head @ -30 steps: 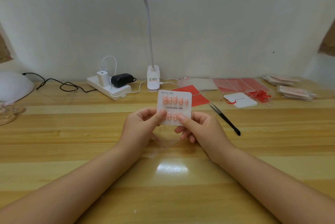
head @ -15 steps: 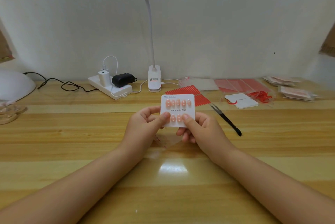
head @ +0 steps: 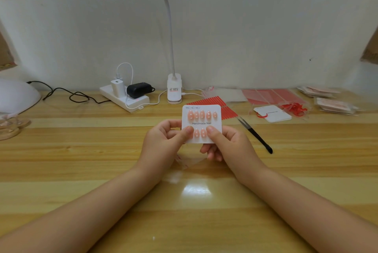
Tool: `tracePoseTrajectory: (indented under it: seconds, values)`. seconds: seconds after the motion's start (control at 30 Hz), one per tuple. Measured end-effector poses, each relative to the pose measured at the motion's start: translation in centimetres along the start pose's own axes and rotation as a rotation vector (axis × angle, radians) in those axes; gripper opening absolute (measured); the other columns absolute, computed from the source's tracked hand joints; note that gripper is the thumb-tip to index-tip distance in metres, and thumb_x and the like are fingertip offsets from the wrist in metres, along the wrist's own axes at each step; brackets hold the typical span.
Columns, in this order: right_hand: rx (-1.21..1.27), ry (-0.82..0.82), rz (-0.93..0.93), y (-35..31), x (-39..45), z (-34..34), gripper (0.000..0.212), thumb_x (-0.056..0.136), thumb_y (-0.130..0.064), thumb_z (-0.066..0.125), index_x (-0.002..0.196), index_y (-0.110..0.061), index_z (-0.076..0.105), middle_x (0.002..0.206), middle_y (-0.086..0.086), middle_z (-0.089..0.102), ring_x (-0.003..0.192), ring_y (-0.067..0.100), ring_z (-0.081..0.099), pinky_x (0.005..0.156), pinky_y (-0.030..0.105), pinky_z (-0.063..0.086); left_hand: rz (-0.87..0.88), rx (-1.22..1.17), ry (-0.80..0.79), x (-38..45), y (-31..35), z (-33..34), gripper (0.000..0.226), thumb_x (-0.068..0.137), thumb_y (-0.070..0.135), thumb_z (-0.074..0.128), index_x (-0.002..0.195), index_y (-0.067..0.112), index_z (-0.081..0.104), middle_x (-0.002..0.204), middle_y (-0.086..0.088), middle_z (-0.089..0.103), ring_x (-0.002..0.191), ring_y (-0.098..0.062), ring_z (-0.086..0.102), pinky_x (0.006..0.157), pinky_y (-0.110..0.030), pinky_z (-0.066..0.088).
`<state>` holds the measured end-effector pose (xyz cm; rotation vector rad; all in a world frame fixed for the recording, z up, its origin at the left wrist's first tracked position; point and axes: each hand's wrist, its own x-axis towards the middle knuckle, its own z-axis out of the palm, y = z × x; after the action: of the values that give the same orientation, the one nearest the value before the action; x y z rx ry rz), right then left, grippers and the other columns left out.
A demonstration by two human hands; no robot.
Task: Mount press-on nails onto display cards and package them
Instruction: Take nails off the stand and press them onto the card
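Nails [head: 199,114], peach-coloured, sit in two rows on a white display card [head: 201,123] printed "Handmade Nail", which is held upright above the counter [head: 81,160], in front of the lamp base [head: 174,91]. Both hands pinch the card at its lower edge: the left hand [head: 163,142] has its thumb laid over the bottom-left corner and fingers curled behind, and the right hand [head: 227,144] has its thumb over the bottom-right with fingers behind. Each grip is narrow, closed on the card.

Mounting looks finished, though the thumbs hide part of the lower row; this reads as a check before packaging. A clear film, probably a bag [head: 186,162], lies on the counter just below the card. Next would likely be freeing one hand to open that bag and sliding the card in without knocking the nails. Tweezers [head: 255,136] lie right of the card.
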<state>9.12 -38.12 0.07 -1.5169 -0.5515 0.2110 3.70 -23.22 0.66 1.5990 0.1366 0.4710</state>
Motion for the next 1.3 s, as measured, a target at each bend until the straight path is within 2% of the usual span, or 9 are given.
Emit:
tracePoseTrajectory:
  seconds: [0.27,0.4,0.5,0.6,0.73,0.87,1.03,1.13,1.3]
  values:
    - [-0.108,0.023,-0.049,0.03,-0.05,0.02,0.019,0.097,-0.020,0.053,0.083,-0.020,0.067,0.059,-0.005,0.065,0.050,0.002,0.054,0.053,0.012,0.045,-0.014,0.019,-0.007,-0.06,0.08,-0.04,0.022,0.080,0.021,0.069,0.100,0.013,0.063,0.076,-0.003,0.074,0.072,-0.014,0.071,0.056,-0.024,0.056]
    - [-0.045,0.024,-0.042,-0.02,-0.10,0.08,0.020,0.097,-0.019,0.053,0.083,-0.017,0.067,0.061,-0.001,0.066,0.049,0.006,0.055,0.048,0.014,0.042,-0.001,0.006,-0.007,0.12,0.04,-0.15,0.013,0.088,0.023,0.062,0.095,0.014,0.067,0.071,0.007,0.071,0.063,0.000,0.064,0.055,-0.013,0.047]
    - [0.024,-0.002,-0.014,-0.11,-0.07,0.09,0.021,0.098,-0.020,0.050,0.086,-0.013,0.067,0.063,0.002,0.067,0.050,0.009,0.056,0.046,0.017,0.042,-0.059,0.032,-0.061,0.19,0.01,-0.21,0.022,0.081,0.037,0.061,0.091,0.020,0.071,0.068,0.011,0.068,0.059,0.003,0.057,0.062,-0.020,0.047]
    - [0.029,-0.014,-0.024,-0.08,-0.09,0.14,0.023,0.098,-0.021,0.050,0.084,-0.014,0.067,0.064,0.002,0.067,0.051,0.009,0.056,0.046,0.017,0.041,-0.065,0.054,-0.085,0.16,-0.13,-0.22,0.014,0.085,0.030,0.063,0.085,0.019,0.072,0.066,0.010,0.068,0.056,0.005,0.054,0.063,-0.024,0.045]
    - [0.035,-0.024,-0.023,0.00,-0.03,0.19,0.026,0.099,-0.021,0.048,0.082,-0.015,0.066,0.063,0.002,0.067,0.050,0.009,0.055,0.046,0.018,0.040,-0.021,0.070,-0.084,0.25,-0.39,-0.26,0.012,0.089,0.021,0.061,0.086,0.019,0.072,0.065,0.009,0.069,0.055,0.007,0.055,0.053,-0.012,0.045]
    - [0.061,-0.043,0.017,0.02,0.17,0.07,0.030,0.100,-0.024,0.044,0.084,-0.010,0.065,0.064,0.004,0.067,0.051,0.012,0.055,0.045,0.019,0.040,0.002,0.070,-0.098,0.18,-0.33,0.01,0.015,0.092,0.014,0.056,0.088,0.019,0.069,0.063,0.012,0.068,0.054,0.007,0.056,0.052,-0.008,0.043]
    - [0.083,-0.050,0.065,0.14,0.31,-0.07,0.022,0.097,-0.021,0.051,0.087,-0.009,0.067,0.066,0.004,0.068,0.051,0.010,0.057,0.045,0.018,0.040,0.012,0.052,-0.112,0.06,-0.36,-0.23,0.018,0.093,0.014,0.055,0.086,0.016,0.072,0.065,0.008,0.068,0.055,0.005,0.053,0.056,-0.015,0.045]
    - [0.102,-0.071,0.106,0.01,0.37,-0.22,0.013,0.093,-0.017,0.058,0.089,-0.011,0.069,0.070,0.005,0.070,0.052,0.011,0.059,0.046,0.018,0.041,0.065,0.045,-0.154,-0.21,-0.28,-0.06,0.018,0.092,0.015,0.056,0.086,0.016,0.072,0.067,0.006,0.069,0.057,0.004,0.056,0.055,-0.013,0.046]
    - [0.057,-0.098,0.089,-0.13,0.17,-0.49,0.008,0.092,-0.016,0.061,0.091,-0.015,0.069,0.067,0.003,0.070,0.053,0.008,0.060,0.048,0.017,0.043,0.021,0.051,-0.171,-0.04,-0.62,-0.08,0.024,0.081,0.031,0.064,0.093,0.012,0.073,0.077,0.001,0.072,0.064,-0.003,0.062,0.057,-0.017,0.047]
